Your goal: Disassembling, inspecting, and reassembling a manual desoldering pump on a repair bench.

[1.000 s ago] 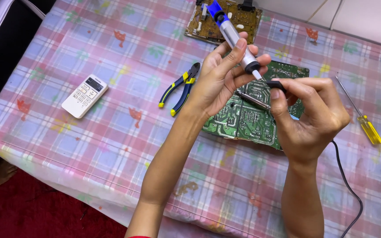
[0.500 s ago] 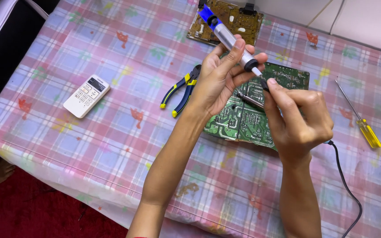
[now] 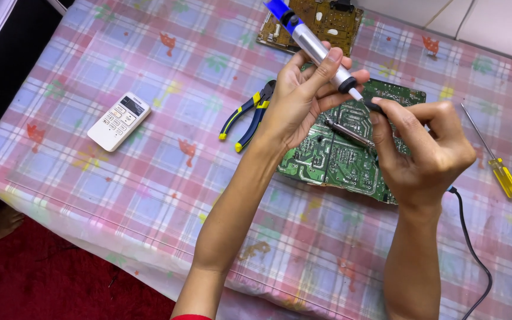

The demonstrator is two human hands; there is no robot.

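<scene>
Over a table (image 3: 120, 195) covered with a pink and blue checked plastic cloth, two bare arms reach in from the lower edge. On the cloth lies a green circuit board (image 3: 333, 157), solder side up, with a smaller brown circuit board (image 3: 321, 21) beyond it at the far edge. A white remote control (image 3: 118, 120) sits well to the left, blue and yellow pliers (image 3: 247, 115) lie just beside the green board, and a yellow-handled screwdriver (image 3: 496, 160) lies to the right.

The left hand (image 3: 297, 104) is closed around a silver and blue desoldering pump (image 3: 315, 44), held tilted above the board with its white tip pointing down. The right hand (image 3: 431, 151) is curled tightly around a soldering iron (image 3: 351, 133), whose metal shaft slants down onto the green board; its black cord (image 3: 475, 255) trails off toward the lower right. Pump tip and iron are close together over the same spot.

Work on the board appears to be mid-course: both tools are in use, and no removed part is visible.

Compared with half a second ago, the right hand has moved slightly rightward and the pump sits a little higher.
</scene>
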